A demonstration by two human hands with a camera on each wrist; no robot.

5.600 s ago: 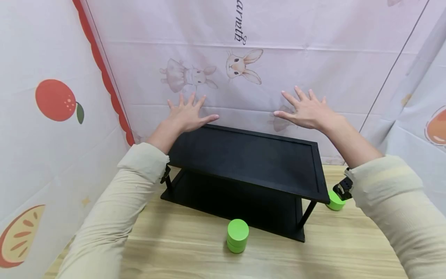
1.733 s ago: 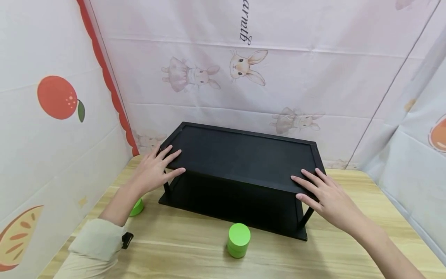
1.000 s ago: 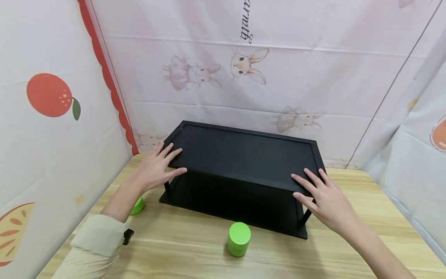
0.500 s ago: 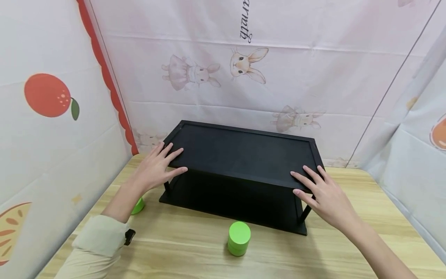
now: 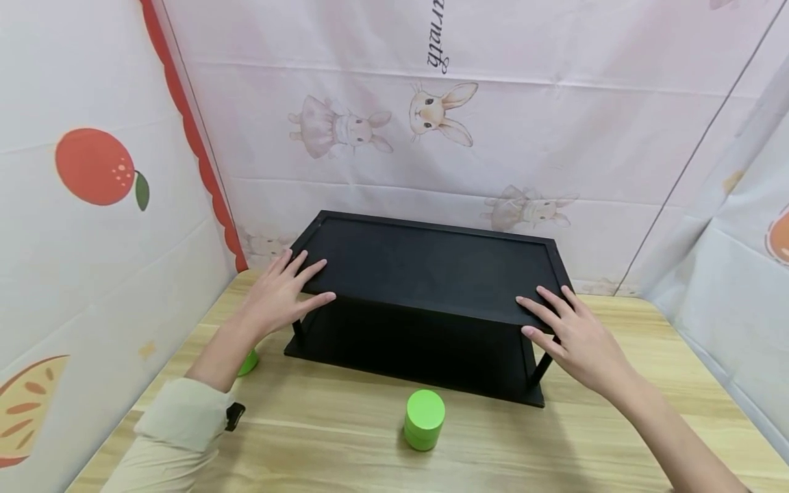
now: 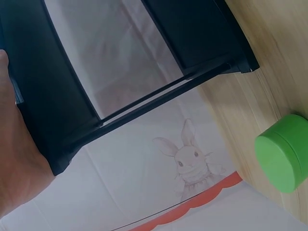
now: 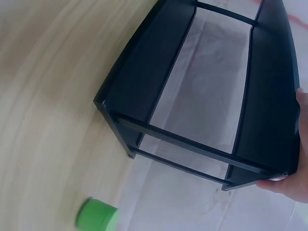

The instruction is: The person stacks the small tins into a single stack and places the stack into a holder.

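Observation:
A black two-tier shelf stands on the wooden table. My left hand rests on its left front corner, fingers spread over the top board and the thumb along the front edge. At the opposite end, my right hand touches the right front corner in much the same way, fingers fairly straight. In the right wrist view, part of that right hand lies against the end of the shelf. A round green lidded container stands in front of the lower board.
Another green container, partly behind my left forearm, stands left of the shelf. One more green container is near the shelf's right end in the right wrist view. Printed cloth walls enclose the table at the back and sides.
Both hands, first raised over and behind the shelf, have come down onto its front corners. Over the last second the shelf's right end has shifted slightly backward, with my right hand on it.

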